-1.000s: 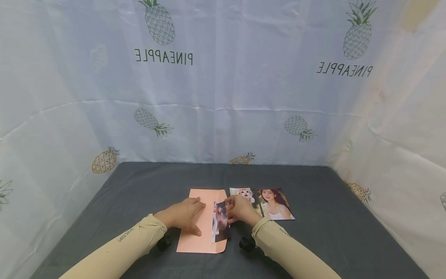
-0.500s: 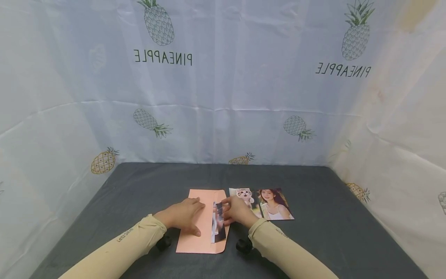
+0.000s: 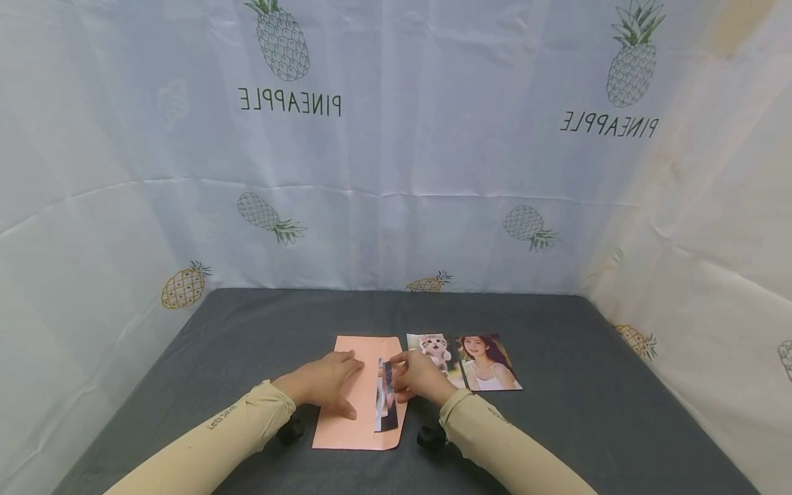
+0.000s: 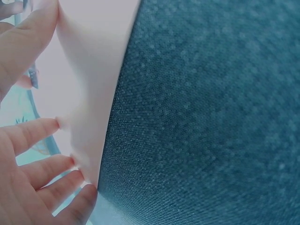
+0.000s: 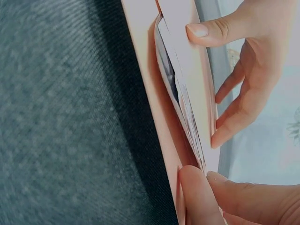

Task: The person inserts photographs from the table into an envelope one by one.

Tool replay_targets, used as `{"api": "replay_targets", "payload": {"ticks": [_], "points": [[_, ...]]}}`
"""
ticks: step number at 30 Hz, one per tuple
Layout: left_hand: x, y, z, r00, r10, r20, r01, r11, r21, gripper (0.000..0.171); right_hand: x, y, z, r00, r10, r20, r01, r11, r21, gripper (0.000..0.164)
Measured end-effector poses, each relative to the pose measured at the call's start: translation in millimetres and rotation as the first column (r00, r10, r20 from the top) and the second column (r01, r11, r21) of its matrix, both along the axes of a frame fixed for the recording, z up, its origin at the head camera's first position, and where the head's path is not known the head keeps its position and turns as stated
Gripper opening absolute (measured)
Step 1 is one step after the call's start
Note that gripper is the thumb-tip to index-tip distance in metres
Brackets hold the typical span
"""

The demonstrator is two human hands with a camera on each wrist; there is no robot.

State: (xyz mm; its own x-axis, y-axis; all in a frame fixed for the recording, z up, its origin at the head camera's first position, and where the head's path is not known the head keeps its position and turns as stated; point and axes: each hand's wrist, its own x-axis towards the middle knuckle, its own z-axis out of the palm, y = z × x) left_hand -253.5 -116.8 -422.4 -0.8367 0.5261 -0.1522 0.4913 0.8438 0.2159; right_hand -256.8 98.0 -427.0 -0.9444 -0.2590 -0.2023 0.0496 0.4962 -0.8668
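A salmon-pink envelope [image 3: 334,434] lies on the dark table, its opening toward the right. My left hand [image 3: 324,382] rests on its left half with fingers and thumb spread. Several photos [image 3: 385,407] stick out of the opening as a narrow strip, the rest of them hidden inside the envelope. My right hand [image 3: 425,377] pinches the right edge of these photos between thumb and fingers. In the right wrist view, the photo stack [image 5: 176,89] sits in the envelope's mouth, with the right thumb and finger at its near edge.
Right of the envelope lie a kitten photo [image 3: 436,348], partly covered by my right hand, and a portrait photo of a person [image 3: 489,364]. A dark cloth covers the table [image 3: 575,426]. A white pineapple-print curtain [image 3: 396,151] stands behind and at both sides.
My right hand has moved left with the photos, which have slid further into the envelope, so a narrower strip shows. My left hand has stayed in place.
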Motion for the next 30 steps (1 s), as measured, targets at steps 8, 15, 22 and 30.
{"api": "replay_targets", "payload": {"ticks": [8, 15, 22, 30], "points": [[-0.6, -0.7, -0.8, 1.000, -0.010, -0.008, 0.010, 1.000, 0.011, 0.089, 0.0, -2.0, -0.4, 1.000, 0.018, -0.010, -0.018, 0.999, 0.029, 0.047], [-0.8, -0.6, -2.4, 1.000, -0.007, -0.014, 0.007, 1.000, -0.003, 0.088, 0.4, -4.1, -0.8, 1.000, 0.018, -0.005, -0.018, 0.999, 0.032, 0.052], [-1.5, -1.0, -3.1, 1.000, -0.004, -0.012, 0.005, 1.000, 0.003, 0.089, 0.6, -4.8, -2.3, 1.000, 0.025, -0.016, -0.024, 0.998, 0.054, 0.054], [-3.2, -1.3, -4.5, 1.000, -0.010, -0.013, 0.010, 1.000, 0.009, 0.088, 1.2, -6.7, 0.4, 1.000, 0.023, -0.018, -0.022, 0.998, 0.062, 0.053]]}}
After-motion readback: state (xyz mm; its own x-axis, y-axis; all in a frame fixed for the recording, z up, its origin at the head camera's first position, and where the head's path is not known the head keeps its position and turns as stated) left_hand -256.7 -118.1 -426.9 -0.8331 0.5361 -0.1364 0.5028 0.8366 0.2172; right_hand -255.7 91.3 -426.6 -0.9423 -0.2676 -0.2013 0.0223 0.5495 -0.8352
